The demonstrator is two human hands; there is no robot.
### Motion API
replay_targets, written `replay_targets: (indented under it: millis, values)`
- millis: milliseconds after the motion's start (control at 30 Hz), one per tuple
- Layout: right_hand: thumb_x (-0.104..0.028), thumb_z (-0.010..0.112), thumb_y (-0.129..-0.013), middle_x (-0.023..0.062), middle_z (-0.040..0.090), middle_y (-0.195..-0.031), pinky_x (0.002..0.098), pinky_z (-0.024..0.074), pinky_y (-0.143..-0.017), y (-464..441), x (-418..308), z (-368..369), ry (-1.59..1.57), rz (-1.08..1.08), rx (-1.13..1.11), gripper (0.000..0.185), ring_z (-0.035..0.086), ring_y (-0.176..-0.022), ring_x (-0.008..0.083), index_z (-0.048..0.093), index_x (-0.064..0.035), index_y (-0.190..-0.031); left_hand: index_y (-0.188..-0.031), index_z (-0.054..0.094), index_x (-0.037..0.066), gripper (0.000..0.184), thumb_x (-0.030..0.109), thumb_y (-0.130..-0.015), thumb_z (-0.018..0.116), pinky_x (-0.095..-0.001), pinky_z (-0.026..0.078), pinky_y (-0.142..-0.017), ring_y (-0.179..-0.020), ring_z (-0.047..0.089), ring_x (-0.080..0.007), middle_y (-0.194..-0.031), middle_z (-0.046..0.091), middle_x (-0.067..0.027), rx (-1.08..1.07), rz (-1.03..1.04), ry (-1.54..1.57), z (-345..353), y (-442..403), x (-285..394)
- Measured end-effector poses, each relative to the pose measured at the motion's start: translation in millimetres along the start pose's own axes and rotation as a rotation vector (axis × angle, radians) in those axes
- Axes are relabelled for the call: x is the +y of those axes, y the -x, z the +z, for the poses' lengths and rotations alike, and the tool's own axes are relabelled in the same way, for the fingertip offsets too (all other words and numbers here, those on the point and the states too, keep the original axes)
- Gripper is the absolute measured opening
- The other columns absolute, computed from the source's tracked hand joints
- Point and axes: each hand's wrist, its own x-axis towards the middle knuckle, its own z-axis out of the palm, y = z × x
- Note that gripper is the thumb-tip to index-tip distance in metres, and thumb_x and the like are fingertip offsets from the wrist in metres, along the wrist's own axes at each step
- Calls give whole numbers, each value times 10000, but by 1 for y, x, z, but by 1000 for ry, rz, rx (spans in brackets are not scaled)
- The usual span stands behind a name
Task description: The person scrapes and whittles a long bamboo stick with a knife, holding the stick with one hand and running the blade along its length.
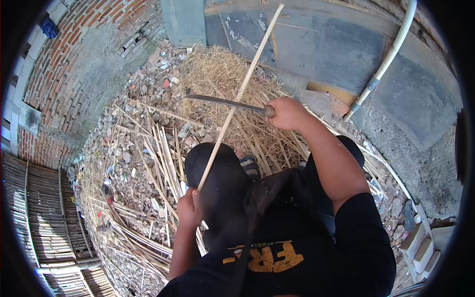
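Observation:
My left hand (190, 208) is closed round the lower end of a long, pale bamboo strip (249, 74), which slants up and to the right in front of me. In my right hand (287, 114) is the handle of a machete (217, 101). Its dark blade points left and crosses the strip near the middle; whether the edge touches the strip I cannot tell. Below the blade, beyond my knees, lies a heap of thin shavings (213, 74).
Split bamboo strips (163, 153) lie on rubble-strewn ground (126, 163) to the left. A brick wall (54, 84) rises at the far left, above a bamboo slat panel (44, 213). Grey boards (326, 49) and a white pipe (396, 47) stand ahead and right.

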Motion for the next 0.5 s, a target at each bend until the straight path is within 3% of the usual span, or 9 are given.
replay_targets:
  millis: [133, 233, 367, 400, 500]
  values:
    - [-218, 732, -766, 180, 728, -899, 477, 554, -790, 18, -22, 10, 206, -96, -39, 243, 706, -896, 381, 739, -99, -979, -850, 594, 20, 401, 340, -1077, 513, -531, 477, -594, -647, 633, -488, -657, 616, -251, -9, -41, -3, -2, -2, 8]
    - [-181, 656, -788, 176, 735, -934, 484, 558, -808, 6, -14, 4, 82, 16, -169, 236, 708, -910, 368, 745, -105, -993, -842, 602, 16, 376, 319, -1061, 559, -517, 481, -587, -636, 637, -479, -649, 615, -249, 0, -59, 10, -3, 1, 8]
    - [-191, 661, -788, 178, 737, -917, 467, 565, -812, -25, 35, 11, -110, 122, 48, 250, 709, -898, 380, 744, -101, -1006, -857, 613, 16, 346, 305, -1046, 593, -512, 490, -593, -648, 647, -474, -651, 619, -248, -3, -70, -18, -7, 0, 10]
    - [-222, 683, -784, 171, 737, -920, 475, 566, -814, -24, 36, 14, -47, 64, 102, 267, 714, -916, 377, 751, -121, -1021, -857, 613, 16, 342, 302, -1044, 597, -513, 490, -594, -649, 648, -473, -650, 619, -246, 0, -60, -14, -7, -1, 9]
    - [-214, 703, -768, 171, 722, -878, 474, 552, -776, -4, 0, 14, -41, 24, -45, 233, 699, -870, 382, 741, -95, -965, -856, 611, 18, 332, 295, -1039, 605, -518, 490, -595, -651, 650, -473, -647, 620, -243, -1, -47, -13, -6, -1, 9]
